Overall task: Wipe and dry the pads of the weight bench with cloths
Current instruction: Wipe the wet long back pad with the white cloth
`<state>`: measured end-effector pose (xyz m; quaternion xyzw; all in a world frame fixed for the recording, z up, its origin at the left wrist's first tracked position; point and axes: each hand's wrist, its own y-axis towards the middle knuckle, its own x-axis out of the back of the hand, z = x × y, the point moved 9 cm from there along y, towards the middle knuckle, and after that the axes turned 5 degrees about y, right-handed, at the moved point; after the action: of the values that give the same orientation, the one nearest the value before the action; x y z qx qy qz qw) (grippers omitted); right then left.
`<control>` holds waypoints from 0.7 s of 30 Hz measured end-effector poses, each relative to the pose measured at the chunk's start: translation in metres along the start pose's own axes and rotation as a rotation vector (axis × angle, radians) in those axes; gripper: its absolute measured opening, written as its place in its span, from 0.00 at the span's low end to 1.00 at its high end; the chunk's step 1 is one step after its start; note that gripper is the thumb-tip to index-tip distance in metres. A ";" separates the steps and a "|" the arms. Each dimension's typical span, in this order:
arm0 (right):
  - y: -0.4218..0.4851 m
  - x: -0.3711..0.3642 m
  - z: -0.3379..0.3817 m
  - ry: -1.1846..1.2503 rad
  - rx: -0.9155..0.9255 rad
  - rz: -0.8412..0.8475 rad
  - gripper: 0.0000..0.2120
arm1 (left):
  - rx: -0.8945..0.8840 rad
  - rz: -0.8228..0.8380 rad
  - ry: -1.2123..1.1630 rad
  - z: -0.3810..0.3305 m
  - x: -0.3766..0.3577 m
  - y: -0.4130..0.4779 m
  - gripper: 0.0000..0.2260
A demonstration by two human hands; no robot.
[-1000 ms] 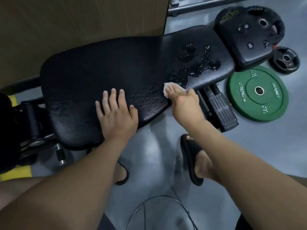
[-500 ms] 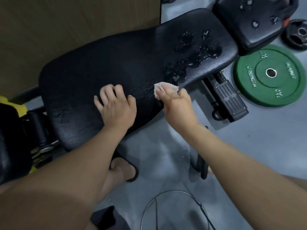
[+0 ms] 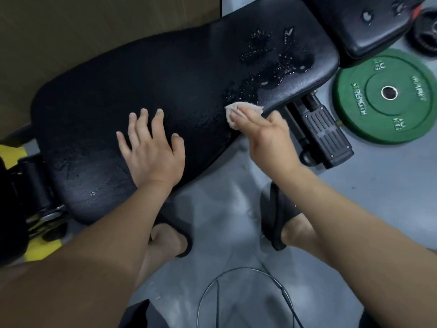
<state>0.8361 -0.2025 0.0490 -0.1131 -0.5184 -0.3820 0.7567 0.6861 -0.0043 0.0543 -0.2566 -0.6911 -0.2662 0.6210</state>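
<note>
The left hand [image 3: 151, 150] lies flat with fingers spread on the long black pad [image 3: 142, 79]. To its right, the right hand [image 3: 267, 136] pinches a small pale cloth [image 3: 233, 110] against the pad's near edge, just below the water drops [image 3: 272, 62]. A green weight plate [image 3: 387, 95] lies on the floor farther right.

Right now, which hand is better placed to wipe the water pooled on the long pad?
Right. The right hand holds the cloth at the near edge of the long pad, beside the water; the left hand rests flat on that pad, without a cloth, farther away.
</note>
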 end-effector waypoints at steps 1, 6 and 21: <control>0.005 0.005 -0.003 -0.030 0.010 0.003 0.29 | 0.000 -0.002 0.000 0.000 0.000 0.000 0.27; 0.035 0.018 -0.023 -0.152 -0.015 0.050 0.24 | 0.001 -0.021 -0.007 0.002 0.000 0.000 0.26; 0.044 -0.013 0.029 -0.182 0.070 0.128 0.29 | 0.001 -0.038 -0.016 0.002 0.002 0.002 0.27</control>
<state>0.8445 -0.1501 0.0606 -0.1535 -0.5898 -0.3027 0.7328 0.6859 -0.0012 0.0563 -0.2455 -0.7009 -0.2755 0.6103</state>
